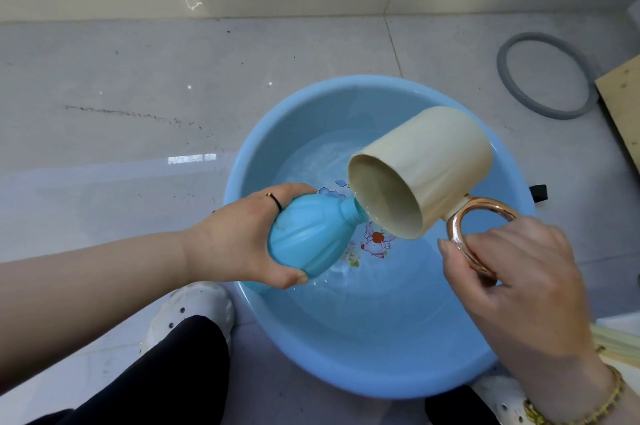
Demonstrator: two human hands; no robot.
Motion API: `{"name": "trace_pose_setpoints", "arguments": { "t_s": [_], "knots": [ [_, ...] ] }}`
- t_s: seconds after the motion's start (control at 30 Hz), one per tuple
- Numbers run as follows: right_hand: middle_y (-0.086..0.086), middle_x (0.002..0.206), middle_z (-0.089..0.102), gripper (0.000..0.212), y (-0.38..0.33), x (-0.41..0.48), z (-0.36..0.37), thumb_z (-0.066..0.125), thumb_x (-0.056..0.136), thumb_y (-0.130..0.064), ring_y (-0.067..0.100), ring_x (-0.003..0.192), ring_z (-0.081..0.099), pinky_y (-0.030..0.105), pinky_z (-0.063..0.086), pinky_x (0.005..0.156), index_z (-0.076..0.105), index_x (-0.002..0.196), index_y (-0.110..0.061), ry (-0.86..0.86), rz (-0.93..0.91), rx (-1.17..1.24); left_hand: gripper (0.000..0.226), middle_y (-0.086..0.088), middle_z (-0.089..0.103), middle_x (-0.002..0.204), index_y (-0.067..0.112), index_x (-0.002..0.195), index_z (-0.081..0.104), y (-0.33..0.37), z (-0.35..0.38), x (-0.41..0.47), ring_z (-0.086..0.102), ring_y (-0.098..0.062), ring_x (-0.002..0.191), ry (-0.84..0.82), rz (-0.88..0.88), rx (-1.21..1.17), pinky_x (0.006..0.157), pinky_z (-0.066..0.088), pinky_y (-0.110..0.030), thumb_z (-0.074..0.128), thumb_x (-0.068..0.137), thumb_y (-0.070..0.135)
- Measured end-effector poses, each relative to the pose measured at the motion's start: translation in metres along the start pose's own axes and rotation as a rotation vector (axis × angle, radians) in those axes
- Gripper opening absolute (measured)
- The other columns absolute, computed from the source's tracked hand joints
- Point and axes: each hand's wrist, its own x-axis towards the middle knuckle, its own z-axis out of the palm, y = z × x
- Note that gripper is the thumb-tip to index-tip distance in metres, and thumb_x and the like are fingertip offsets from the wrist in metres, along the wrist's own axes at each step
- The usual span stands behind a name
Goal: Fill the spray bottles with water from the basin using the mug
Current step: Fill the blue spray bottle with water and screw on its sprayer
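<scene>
Mid-frame over the basin (363,352), left hand (239,234) wraps the bottle (308,237), neck angled up-right to lip of the tipped mug (429,161); right hand (519,282) curls thru its handle, lower right.

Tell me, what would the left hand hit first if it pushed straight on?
Likely the mug: the bottle in the left hand points neck-first at its tilted rim, seemingly touching it.
</scene>
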Motion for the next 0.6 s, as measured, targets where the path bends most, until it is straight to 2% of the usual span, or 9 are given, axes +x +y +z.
{"name": "trace_pose_setpoints", "arguments": {
  "t_s": [0.1, 0.2, 0.33, 0.6],
  "knots": [
    [-0.005, 0.047, 0.024, 0.043, -0.0002, -0.0005, 0.0012, 0.050, 0.085, -0.022, 0.013, 0.058, 0.017, 0.025, 0.016, 0.060, 0.037, 0.044, -0.014, 0.009, -0.011, 0.001, 0.072, 0.040, 0.037, 0.102, 0.064, 0.099, 0.021, -0.0005, 0.0001, 0.0006, 0.034, 0.032, 0.093, -0.001, 0.002, -0.002, 0.078, 0.029, 0.008, 0.056, 0.036, 0.061],
    [0.001, 0.040, 0.034, 0.043, 0.0012, -0.0028, 0.0023, 0.050, 0.084, -0.021, 0.017, 0.054, 0.027, 0.028, 0.017, 0.058, 0.039, 0.043, -0.012, 0.009, -0.025, -0.009, 0.073, 0.041, 0.036, 0.102, 0.064, 0.099, 0.019, -0.0008, -0.0003, 0.0010, 0.033, 0.034, 0.091, -0.003, -0.002, 0.004, 0.077, 0.028, 0.008, 0.055, 0.035, 0.062],
    [0.002, 0.040, 0.035, 0.043, 0.0019, -0.0021, 0.0027, 0.050, 0.085, -0.021, 0.015, 0.054, 0.024, 0.028, 0.018, 0.057, 0.039, 0.044, -0.013, 0.005, -0.046, -0.001, 0.074, 0.041, 0.035, 0.102, 0.064, 0.099, 0.019, -0.0006, -0.0003, 0.0007, 0.033, 0.033, 0.091, -0.007, -0.005, 0.005, 0.078, 0.028, 0.008, 0.055, 0.035, 0.062],
    [0.002, 0.043, 0.041, 0.041, 0.0029, -0.0043, 0.0043, 0.050, 0.086, -0.021, 0.021, 0.054, 0.037, 0.027, 0.021, 0.061, 0.047, 0.047, -0.009, 0.018, -0.093, -0.030, 0.073, 0.040, 0.035, 0.102, 0.063, 0.100, 0.019, 0.0018, -0.0013, -0.0006, 0.037, 0.016, 0.095, -0.004, -0.017, -0.002, 0.077, 0.030, 0.007, 0.054, 0.035, 0.062]
  ]
}}
